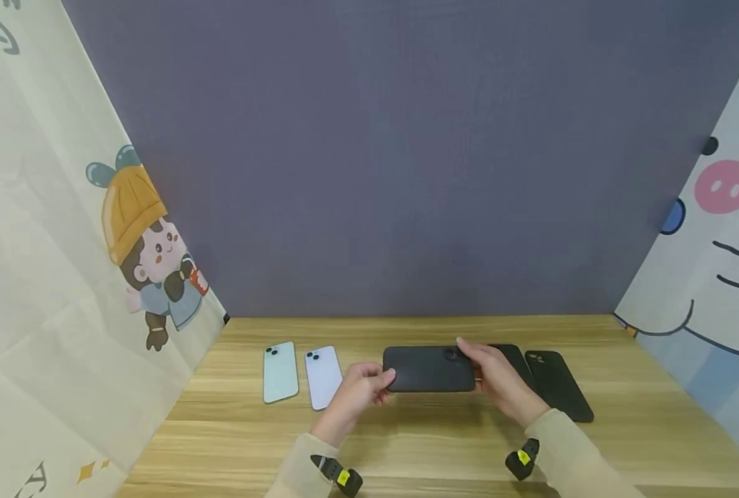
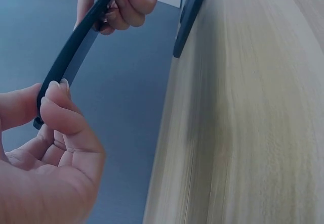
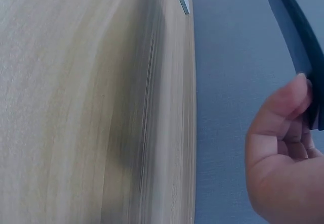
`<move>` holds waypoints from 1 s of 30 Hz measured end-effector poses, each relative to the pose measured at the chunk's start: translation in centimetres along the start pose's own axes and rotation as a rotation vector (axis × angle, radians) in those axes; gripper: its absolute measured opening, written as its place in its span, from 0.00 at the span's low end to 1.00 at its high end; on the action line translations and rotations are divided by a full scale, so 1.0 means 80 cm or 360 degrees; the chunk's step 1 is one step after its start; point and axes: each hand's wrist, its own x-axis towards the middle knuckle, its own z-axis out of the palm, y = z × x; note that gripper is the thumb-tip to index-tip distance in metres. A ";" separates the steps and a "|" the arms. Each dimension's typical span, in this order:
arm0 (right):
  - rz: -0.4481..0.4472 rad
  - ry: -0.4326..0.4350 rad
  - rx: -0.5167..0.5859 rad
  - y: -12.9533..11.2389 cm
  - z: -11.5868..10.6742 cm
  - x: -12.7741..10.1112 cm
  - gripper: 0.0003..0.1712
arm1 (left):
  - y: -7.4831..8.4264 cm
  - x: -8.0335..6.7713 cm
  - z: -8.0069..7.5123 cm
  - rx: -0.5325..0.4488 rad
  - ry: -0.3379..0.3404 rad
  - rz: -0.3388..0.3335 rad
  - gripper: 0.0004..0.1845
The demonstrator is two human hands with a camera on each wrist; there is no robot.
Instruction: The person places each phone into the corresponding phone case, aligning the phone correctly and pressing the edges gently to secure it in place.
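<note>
A black phone (image 1: 428, 370) is held level, its matte back up and its dark camera area at the right end. My left hand (image 1: 363, 387) pinches the left end, thumb on the back and curled fingers beneath. At the other end my right hand (image 1: 500, 377) grips near the camera corner. In the left wrist view the phone (image 2: 71, 49) shows edge-on, raised above the table, with the right hand's curled fingers (image 2: 129, 9) at its far end. The right wrist view shows its flat underside, with the right thumb (image 3: 288, 97) against the near end.
A mint-green phone (image 1: 280, 373) and a lilac phone (image 1: 323, 377) lie on the left of the wooden table (image 1: 419, 449). Two more black phones lie right, one (image 1: 512, 356) partly behind my right hand, the other (image 1: 558, 384) farther out. A grey wall (image 1: 406, 173) rises behind.
</note>
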 end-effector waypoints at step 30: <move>0.0028 0.0117 -0.0031 0.006 0.001 -0.001 0.26 | 0.006 -0.006 0.000 -0.0077 -0.0167 -0.0104 0.14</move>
